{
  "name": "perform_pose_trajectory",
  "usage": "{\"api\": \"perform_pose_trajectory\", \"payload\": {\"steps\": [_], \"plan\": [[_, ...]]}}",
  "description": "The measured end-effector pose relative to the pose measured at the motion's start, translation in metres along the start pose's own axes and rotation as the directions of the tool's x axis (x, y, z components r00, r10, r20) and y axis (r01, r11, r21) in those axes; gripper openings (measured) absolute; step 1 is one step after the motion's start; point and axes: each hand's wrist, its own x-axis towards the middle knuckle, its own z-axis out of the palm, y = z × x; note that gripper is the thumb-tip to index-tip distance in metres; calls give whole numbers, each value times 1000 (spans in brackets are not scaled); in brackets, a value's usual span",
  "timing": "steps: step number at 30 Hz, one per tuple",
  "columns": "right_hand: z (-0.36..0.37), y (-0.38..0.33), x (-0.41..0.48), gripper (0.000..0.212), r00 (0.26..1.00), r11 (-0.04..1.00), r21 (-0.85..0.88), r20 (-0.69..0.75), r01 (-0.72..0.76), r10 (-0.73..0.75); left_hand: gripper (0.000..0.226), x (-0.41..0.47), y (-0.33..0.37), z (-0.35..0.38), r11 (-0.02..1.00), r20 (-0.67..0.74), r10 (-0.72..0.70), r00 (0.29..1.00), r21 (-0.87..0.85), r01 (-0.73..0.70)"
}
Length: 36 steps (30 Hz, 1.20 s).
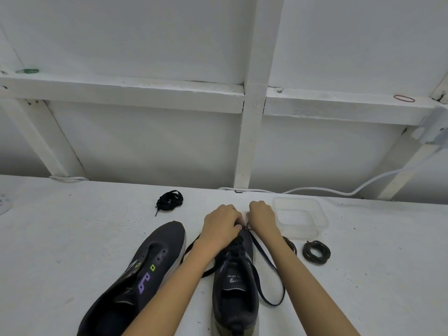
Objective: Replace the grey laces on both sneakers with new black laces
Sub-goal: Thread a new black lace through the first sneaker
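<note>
Black lace (273, 304) at toe eyelets of right-side sneaker (232, 287); my left hand (221, 226), right hand (263, 218): fingers curled, pinching lace.

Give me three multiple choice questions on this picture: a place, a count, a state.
1. Where is the clear container? A) on the ledge B) left of the sneakers C) right of the right hand
2. How many sneakers are on the table? A) one B) two C) three
3. The sneaker on the left is: A) unlaced B) fully laced C) boxed
Answers: C, just beyond that hand; B, the unlaced one plus the right sneaker taking black lace; A, bare eyelets.
</note>
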Motion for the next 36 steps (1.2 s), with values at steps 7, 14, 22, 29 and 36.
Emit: {"api": "perform_pose_trajectory", "payload": {"steps": [7,14,22,29,36], "plan": [[5,6,3,27,997,1000,-30,-79,-6,4,14,-13,-8,-2,973,-181,-89,979,-224,47],[7,2,-4,17,995,1000,5,-102,15,-14,23,-37,-10,-16,815,-217,-150,965,-579,-4],[14,3,-5,18,990,997,76,-140,25,-14,18,-61,-7,-23,660,-159,-230,960,-750,34],[-20,8,-26,27,983,633,772,-156,61,95,14,-90,-13,-21,547,-126,-263,956,-836,40],[-59,31,-124,13,987,343,938,1,55,-161,8,-126,-2,-9,526,-64,-266,962,-846,89]]}}
